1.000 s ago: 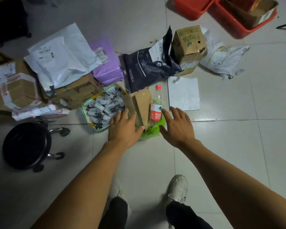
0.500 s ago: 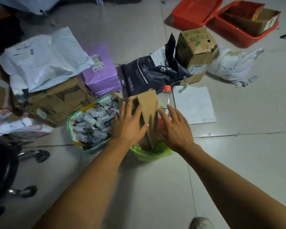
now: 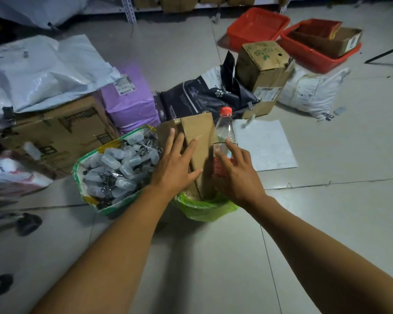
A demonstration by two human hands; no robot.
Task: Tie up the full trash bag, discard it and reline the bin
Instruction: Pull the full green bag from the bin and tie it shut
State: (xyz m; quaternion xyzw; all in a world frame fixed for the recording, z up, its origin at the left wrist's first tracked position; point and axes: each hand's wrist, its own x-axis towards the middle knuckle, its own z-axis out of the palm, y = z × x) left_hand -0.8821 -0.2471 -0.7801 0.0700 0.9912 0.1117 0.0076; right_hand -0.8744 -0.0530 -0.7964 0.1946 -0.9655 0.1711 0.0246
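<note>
From the head view, the green trash bag (image 3: 204, 208) sits on the tiled floor directly ahead, overfilled: folded brown cardboard (image 3: 196, 141) and a clear plastic bottle (image 3: 225, 134) with a red cap stand up out of its mouth. The left hand (image 3: 175, 166) lies flat on the cardboard, fingers spread wide and straight. The right hand (image 3: 236, 173) reaches the bottle with loosely parted fingers touching its side, not wrapped round it. The step looks like packing the contents down before tying. Next, the tall pieces likely need pushing in so the thin, crinkly, glossy rim can be gathered. The cardboard looks stiff and matte; the bottle smooth and light.
</note>
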